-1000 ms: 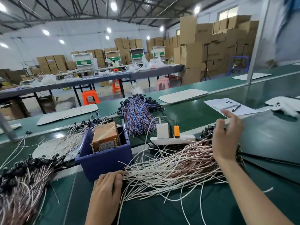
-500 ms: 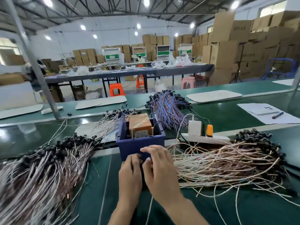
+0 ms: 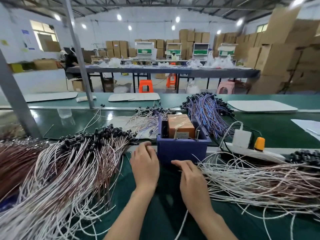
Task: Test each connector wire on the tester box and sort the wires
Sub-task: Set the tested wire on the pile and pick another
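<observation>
Hundreds of limp, light connector wires (image 3: pixel 259 179) are lying heaped either side of the blue tester box (image 3: pixel 181 151), probably best pinched by their stiff black plugs (image 3: pixel 107 134), while the left hand (image 3: pixel 145 163) is resting loose-fingered beside it and the right hand (image 3: pixel 192 181) is reaching toward its front, grip impossible to tell.

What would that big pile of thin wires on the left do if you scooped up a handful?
Probably floppy: thin strands in the left wire pile curve and splay loosely, so a handful would sag. Likely tangly too, since strands cross one another. The black connectors bunched at the far end may weigh that end down.
</observation>
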Action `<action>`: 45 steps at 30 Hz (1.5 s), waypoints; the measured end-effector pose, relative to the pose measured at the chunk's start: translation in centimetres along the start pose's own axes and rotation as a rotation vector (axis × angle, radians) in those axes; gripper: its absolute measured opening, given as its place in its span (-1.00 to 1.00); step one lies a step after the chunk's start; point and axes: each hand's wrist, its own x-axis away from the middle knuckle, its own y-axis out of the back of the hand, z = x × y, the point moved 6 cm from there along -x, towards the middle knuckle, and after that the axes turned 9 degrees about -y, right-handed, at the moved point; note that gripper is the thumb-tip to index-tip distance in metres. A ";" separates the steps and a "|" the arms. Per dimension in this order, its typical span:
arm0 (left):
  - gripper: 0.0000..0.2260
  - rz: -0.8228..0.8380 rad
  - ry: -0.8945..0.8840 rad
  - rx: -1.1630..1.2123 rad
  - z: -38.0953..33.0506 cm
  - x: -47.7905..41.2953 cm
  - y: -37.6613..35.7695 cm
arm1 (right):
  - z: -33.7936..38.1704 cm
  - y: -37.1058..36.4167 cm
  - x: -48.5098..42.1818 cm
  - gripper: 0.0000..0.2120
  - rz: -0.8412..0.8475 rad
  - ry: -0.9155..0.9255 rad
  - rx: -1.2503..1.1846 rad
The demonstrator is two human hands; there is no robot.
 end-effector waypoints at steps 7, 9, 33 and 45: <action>-0.72 0.501 -0.199 -0.918 5.4 -5.1 0.9 | -0.2 -0.3 0.1 -0.63 0.027 -0.048 -0.013; -0.73 0.528 -0.216 -0.995 6.4 -5.3 1.3 | -0.3 -0.2 0.1 -0.64 0.026 -0.055 -0.025; -0.83 0.429 -0.726 0.128 -10.4 10.1 -3.0 | -5.2 1.4 0.3 -0.48 0.192 -0.874 -1.638; -0.87 0.359 -0.606 -0.144 -6.6 7.1 -1.5 | -7.5 2.6 -1.0 -0.73 0.085 -0.772 -1.818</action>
